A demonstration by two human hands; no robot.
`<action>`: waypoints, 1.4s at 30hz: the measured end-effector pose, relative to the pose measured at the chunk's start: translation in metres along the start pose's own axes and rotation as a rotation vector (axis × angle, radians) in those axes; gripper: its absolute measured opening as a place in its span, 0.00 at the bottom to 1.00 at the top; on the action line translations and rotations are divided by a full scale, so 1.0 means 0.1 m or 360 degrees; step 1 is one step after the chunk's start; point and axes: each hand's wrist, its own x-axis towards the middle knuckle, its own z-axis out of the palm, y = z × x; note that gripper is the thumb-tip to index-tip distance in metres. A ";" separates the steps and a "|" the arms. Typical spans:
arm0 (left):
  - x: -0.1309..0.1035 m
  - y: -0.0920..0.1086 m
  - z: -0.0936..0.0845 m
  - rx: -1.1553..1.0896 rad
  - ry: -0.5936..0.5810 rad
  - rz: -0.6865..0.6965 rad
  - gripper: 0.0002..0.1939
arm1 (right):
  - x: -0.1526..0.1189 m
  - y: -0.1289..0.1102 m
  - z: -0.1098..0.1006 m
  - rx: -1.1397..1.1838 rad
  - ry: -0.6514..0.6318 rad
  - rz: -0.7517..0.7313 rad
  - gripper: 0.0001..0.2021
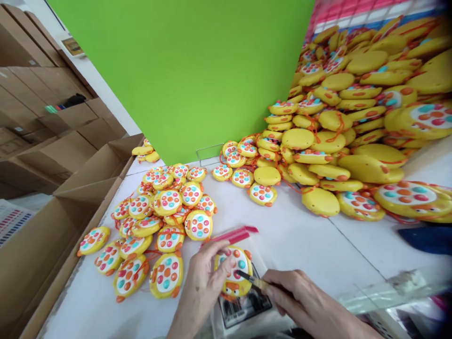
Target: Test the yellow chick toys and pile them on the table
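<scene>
My left hand (208, 275) grips a yellow toy (235, 288) by its left side, the thumb resting on its white face with coloured dots. In my right hand (293, 292) is a thin tool (259, 283) with a dark tip and a pale handle. That tip touches or hovers just over the dots near the middle of the toy. Beneath the toy lies a clear plastic bag (221, 325) with a black printed panel (242, 310). A pink strip (240, 233) shows just behind the toy.
Dotted yellow toys (169, 200) lie in a loose group at left on the white table (282, 230). A tall heap of similar toys (318, 141) fills the right. Behind stands a green panel (197, 70). Cardboard boxes (45, 235) line the left; dark blue cloth (427, 239) lies at right.
</scene>
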 end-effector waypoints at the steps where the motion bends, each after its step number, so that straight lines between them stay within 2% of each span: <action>1: -0.02 -0.04 -0.02 0.0038 0.0096 -0.0018 0.17 | 0.00 0.00 -0.02 0.0018 0.0007 0.0048 0.22; 4: -0.13 -0.21 -0.02 0.0224 0.0264 -0.0079 0.21 | 0.01 -0.05 -0.08 0.0150 -0.0041 0.0149 0.22; 8: -0.27 -0.40 0.16 0.0485 0.0284 -0.0164 0.27 | 0.07 -0.09 -0.08 0.0397 -0.0210 0.0241 0.21; 11: -0.27 -0.45 0.29 0.0570 0.0290 -0.0206 0.32 | 0.15 -0.05 0.02 0.0508 -0.0224 0.0379 0.21; 14: -0.20 -0.47 0.34 0.0503 0.0329 -0.0211 0.34 | 0.23 -0.02 0.12 0.0643 -0.0186 0.0374 0.21; 20: -0.09 -0.38 0.30 0.0047 0.0491 -0.0258 0.31 | 0.31 -0.09 0.16 0.0761 -0.0102 0.0346 0.22; 27: -0.04 -0.21 0.33 -0.1066 0.0496 -0.0471 0.32 | 0.31 -0.11 0.17 0.0889 -0.0065 0.0295 0.23; 31: -0.04 -0.16 0.28 -0.1363 0.0635 -0.0542 0.31 | 0.29 -0.14 0.15 0.0932 -0.0023 0.0197 0.22; 35: -0.04 -0.19 0.24 -0.1527 0.0605 -0.0591 0.30 | 0.23 -0.17 0.10 0.0579 0.0257 -0.0089 0.17; 38: -0.03 -0.24 0.27 -0.1572 0.0657 -0.0658 0.33 | 0.19 -0.15 0.07 0.0217 0.0428 -0.0323 0.16; 42: -0.02 -0.18 0.30 -0.1649 0.0623 -0.0706 0.31 | 0.15 -0.07 0.08 -0.0098 0.0566 -0.0344 0.14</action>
